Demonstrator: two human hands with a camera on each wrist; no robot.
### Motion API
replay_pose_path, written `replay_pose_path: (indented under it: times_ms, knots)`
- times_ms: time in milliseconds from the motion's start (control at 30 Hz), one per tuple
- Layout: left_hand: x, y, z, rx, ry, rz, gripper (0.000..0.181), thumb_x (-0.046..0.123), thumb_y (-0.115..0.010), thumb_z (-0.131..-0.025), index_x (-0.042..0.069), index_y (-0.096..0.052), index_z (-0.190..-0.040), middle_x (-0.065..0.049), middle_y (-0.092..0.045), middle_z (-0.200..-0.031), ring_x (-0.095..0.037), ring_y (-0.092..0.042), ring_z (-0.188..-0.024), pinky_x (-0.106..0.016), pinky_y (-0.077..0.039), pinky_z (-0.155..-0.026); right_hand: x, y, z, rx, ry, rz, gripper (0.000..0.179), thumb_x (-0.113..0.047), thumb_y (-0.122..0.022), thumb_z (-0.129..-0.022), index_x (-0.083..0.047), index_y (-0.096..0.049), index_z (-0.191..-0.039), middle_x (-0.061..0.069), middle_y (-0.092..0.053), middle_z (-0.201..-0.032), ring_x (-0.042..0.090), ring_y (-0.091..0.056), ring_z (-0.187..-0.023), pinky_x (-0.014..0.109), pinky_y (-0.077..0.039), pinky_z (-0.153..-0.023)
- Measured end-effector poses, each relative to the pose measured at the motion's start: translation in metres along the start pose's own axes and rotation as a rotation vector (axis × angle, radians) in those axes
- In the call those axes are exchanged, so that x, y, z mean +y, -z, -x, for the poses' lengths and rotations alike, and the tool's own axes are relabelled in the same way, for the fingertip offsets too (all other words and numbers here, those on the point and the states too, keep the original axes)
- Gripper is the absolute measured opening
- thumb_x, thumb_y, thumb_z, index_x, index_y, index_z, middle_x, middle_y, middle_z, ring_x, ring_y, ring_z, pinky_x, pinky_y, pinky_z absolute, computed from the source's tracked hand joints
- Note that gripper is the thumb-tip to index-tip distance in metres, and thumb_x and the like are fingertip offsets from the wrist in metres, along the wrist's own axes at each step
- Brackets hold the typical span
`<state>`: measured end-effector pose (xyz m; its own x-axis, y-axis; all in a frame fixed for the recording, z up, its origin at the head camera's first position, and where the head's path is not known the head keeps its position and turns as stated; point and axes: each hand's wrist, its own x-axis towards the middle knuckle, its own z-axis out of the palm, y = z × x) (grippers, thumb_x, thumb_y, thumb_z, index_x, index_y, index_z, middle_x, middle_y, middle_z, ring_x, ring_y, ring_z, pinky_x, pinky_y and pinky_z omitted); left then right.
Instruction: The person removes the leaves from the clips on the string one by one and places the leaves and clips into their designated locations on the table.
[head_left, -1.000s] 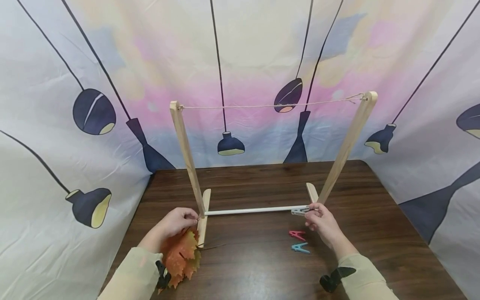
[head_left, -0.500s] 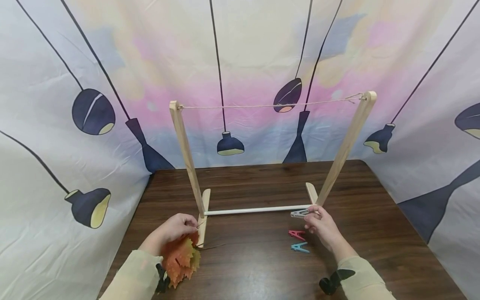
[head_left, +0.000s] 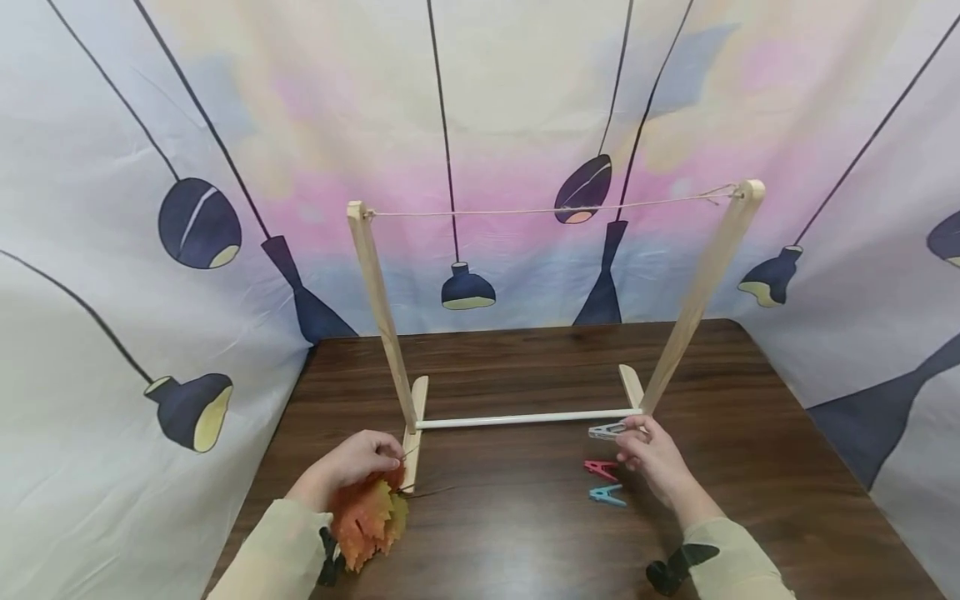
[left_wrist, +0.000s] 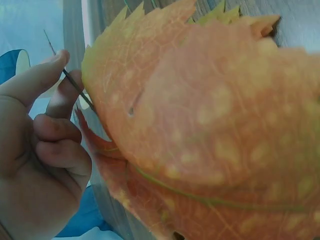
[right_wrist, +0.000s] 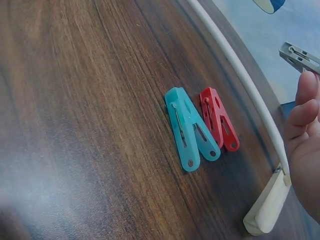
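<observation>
My left hand (head_left: 362, 461) pinches the thin stem (left_wrist: 75, 82) of an orange-yellow maple leaf (head_left: 366, 518) between thumb and forefinger. The leaf hangs below the fingers and fills much of the left wrist view (left_wrist: 210, 115). With my right hand (head_left: 651, 458) I grip a grey clothespin (head_left: 606, 431) by its handle end, its nose pointing left. Both hands are at the front of a wooden frame, near the feet of its posts. A red clothespin (head_left: 601, 470) and a blue clothespin (head_left: 607, 495) lie on the table to the left of the right hand.
Two wooden posts (head_left: 381, 308) carry a string (head_left: 495, 212) between their tops. A white rod (head_left: 525, 418) joins them low down, close over the brown table (head_left: 510, 533). Behind hangs a cloth backdrop (head_left: 525, 108) printed with lamps.
My left hand has drawn slightly down and away from the left post, the stem tip now showing past its fingers. The right hand with the grey clothespin has lowered slightly.
</observation>
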<state>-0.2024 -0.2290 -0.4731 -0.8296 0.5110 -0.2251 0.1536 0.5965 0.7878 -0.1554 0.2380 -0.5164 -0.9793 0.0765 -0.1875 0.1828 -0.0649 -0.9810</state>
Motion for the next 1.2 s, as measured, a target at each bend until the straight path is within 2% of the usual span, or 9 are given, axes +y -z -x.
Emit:
replay_pose_path:
  times_ms: [167,300,500,733,933,1067,1200]
  knots:
    - [-0.001,-0.003,-0.004,-0.025,0.008,-0.024,0.010,0.000,-0.061,-0.085,-0.003,-0.066,-0.093,-0.006,-0.061,-0.077,-0.015,-0.051,-0.066,-0.028,-0.044,-0.059,0.002,0.003,0.003,0.004,0.017,0.001,0.027,0.003,-0.054,-0.087,-0.001,-0.040,-0.109,0.001,-0.061,-0.079,0.012,-0.056,-0.062,0.023,-0.043,-0.054]
    - [-0.004,-0.006,-0.003,-0.041,0.009,0.024,0.009,-0.004,-0.060,-0.083,-0.006,-0.065,-0.090,-0.011,-0.063,-0.075,-0.015,-0.052,-0.064,-0.026,-0.044,-0.056,0.004,0.001,0.004,-0.005,0.019,-0.012,0.027,0.004,-0.054,-0.086,0.001,-0.040,-0.109,0.005,-0.061,-0.081,0.013,-0.056,-0.062,0.023,-0.043,-0.054]
    - [-0.007,-0.010,-0.002,-0.065,0.041,0.039,0.009,-0.003,-0.059,-0.083,-0.004,-0.066,-0.088,-0.006,-0.062,-0.073,-0.012,-0.050,-0.061,-0.024,-0.038,-0.051,0.006,-0.001,0.006,0.009,0.008,-0.016,0.028,0.004,-0.055,-0.086,0.003,-0.040,-0.110,0.009,-0.060,-0.082,0.013,-0.055,-0.061,0.022,-0.042,-0.053]
    - [-0.010,-0.014,-0.004,-0.058,0.064,0.028,0.007,-0.002,-0.060,-0.084,-0.002,-0.066,-0.088,-0.005,-0.062,-0.074,-0.012,-0.049,-0.060,-0.024,-0.035,-0.049,0.010,0.000,0.007,0.019,-0.012,0.014,0.030,0.003,-0.056,-0.086,0.001,-0.041,-0.111,0.013,-0.060,-0.088,0.013,-0.055,-0.063,0.023,-0.043,-0.054]
    - [-0.014,-0.019,-0.007,-0.047,0.062,0.024,0.004,-0.002,-0.062,-0.083,-0.002,-0.065,-0.086,-0.001,-0.060,-0.071,-0.009,-0.045,-0.054,-0.022,-0.034,-0.046,0.014,0.002,0.008,0.022,-0.015,0.025,0.034,0.002,-0.056,-0.085,0.003,-0.040,-0.115,0.014,-0.060,-0.090,0.014,-0.055,-0.065,0.023,-0.043,-0.055]
    - [-0.016,-0.024,-0.009,-0.030,0.072,0.022,0.005,-0.002,-0.061,-0.084,-0.001,-0.065,-0.086,-0.002,-0.061,-0.071,-0.009,-0.043,-0.052,-0.022,-0.033,-0.045,0.016,0.003,0.009,0.028,-0.025,0.050,0.038,0.000,-0.059,-0.085,0.002,-0.041,-0.120,0.015,-0.061,-0.091,0.016,-0.055,-0.066,0.025,-0.044,-0.056]
    - [-0.016,-0.026,-0.010,-0.003,0.076,-0.027,0.006,0.000,-0.061,-0.085,0.002,-0.066,-0.087,-0.003,-0.061,-0.072,-0.011,-0.044,-0.054,-0.024,-0.034,-0.047,0.019,0.003,0.009,0.038,-0.034,0.102,0.042,-0.004,-0.063,-0.086,0.001,-0.043,-0.123,0.012,-0.061,-0.090,0.017,-0.055,-0.068,0.027,-0.044,-0.058]
